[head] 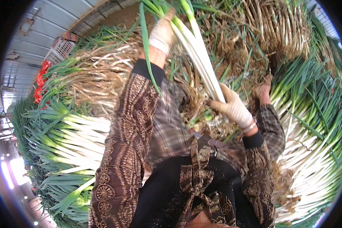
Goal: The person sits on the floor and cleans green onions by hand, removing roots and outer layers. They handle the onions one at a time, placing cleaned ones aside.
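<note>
A small bunch of large green onions point(201, 57) slants across in front of me, with clean white shanks and green tops towards the far side. My left hand point(163, 32), in a pale work glove, grips the bunch where white turns to green. Around the lower white ends closes my right hand point(232, 107), also gloved, its thumb and fingers on either side of the stalks. One long green leaf point(146, 42) hangs down over my left wrist. The root tips are partly hidden by the right hand.
Unpeeled onions with brown, soiled skins point(94, 77) lie left, and more point(273, 25) stand far right. Clean white onions are piled at left point(79, 139) and right point(310, 159). Peelings point(199, 105) litter the ground between my legs. A white plastic crate point(61, 50) stands by the wall.
</note>
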Tool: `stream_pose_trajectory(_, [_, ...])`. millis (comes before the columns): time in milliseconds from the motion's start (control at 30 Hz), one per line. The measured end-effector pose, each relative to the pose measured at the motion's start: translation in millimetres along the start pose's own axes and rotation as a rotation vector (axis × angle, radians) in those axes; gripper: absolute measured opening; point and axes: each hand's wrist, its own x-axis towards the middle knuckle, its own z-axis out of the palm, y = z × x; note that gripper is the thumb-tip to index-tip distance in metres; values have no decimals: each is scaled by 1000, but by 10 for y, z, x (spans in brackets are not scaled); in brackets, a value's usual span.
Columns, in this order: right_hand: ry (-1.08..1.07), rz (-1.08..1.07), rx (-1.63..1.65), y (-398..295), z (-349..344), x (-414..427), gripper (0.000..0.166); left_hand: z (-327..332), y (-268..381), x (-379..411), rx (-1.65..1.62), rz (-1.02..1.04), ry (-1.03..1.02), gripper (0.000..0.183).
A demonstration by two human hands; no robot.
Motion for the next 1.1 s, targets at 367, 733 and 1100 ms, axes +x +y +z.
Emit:
stream_pose_trajectory(367, [94,395,28,311,-227,-1247,50,-80,-2014,-953,-56,-360,-269,60])
stream_pose_trajectory(733, [592,-147,-382,80,-728,-2869,41,2405,-1355,-1231,255,-1,-686,53])
stream_pose_trajectory(1100, [1906,-244,-399,-576,-2556,-5682,48,4677,-1670,-2818,517,127,-1841,65])
